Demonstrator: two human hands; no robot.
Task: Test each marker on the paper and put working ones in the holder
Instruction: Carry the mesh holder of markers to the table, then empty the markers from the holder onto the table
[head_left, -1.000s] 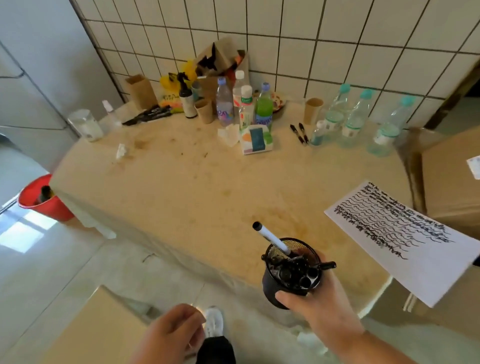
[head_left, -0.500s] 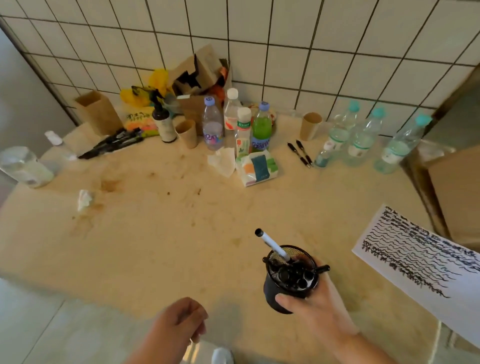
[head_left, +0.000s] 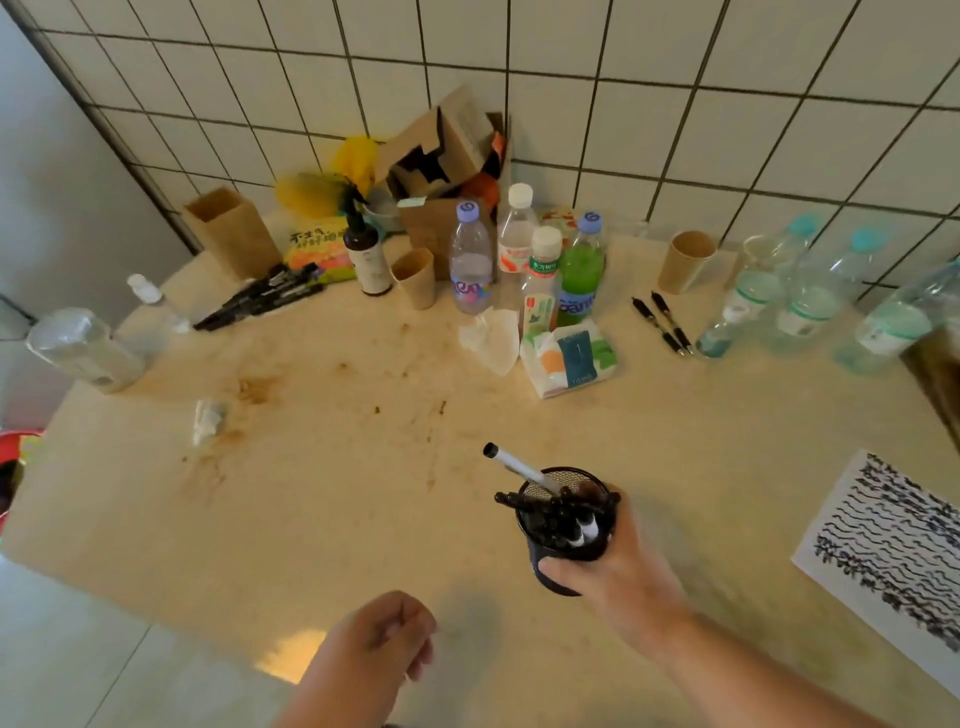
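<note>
A black wire-mesh holder (head_left: 566, 545) is held above the near part of a beige, stained desk (head_left: 337, 467). The right hand (head_left: 618, 566) is wrapped around its lower wall, thumb across the front, fingers curled behind. The holder is crowded with dark markers (head_left: 550, 512), and one white-barrelled marker (head_left: 519, 470) with a black cap leans out over the rim toward the left. The left hand (head_left: 374, 644) is seen below, near the desk's front edge, fingers loosely curled and holding nothing, well apart from the holder.

The holder is judged light but top-heavy when full: stiff mesh, easily gripped, though loose markers could be tipped out if it is tilted. The grip is best taken low and around the wall, as it is now. The markers are smooth, rigid plastic cylinders, likely slippery, and best pinched mid-barrel.

At the right edge lies a white sheet of paper (head_left: 893, 551), thin and flexible, covered in black wavy test lines. A bundle of black markers (head_left: 260, 301) lies at the far left, and two black pens (head_left: 662, 322) lie near a paper cup (head_left: 685, 260); whether these are tested cannot be told. Plastic bottles (head_left: 519, 260) stand along the tiled wall.
</note>
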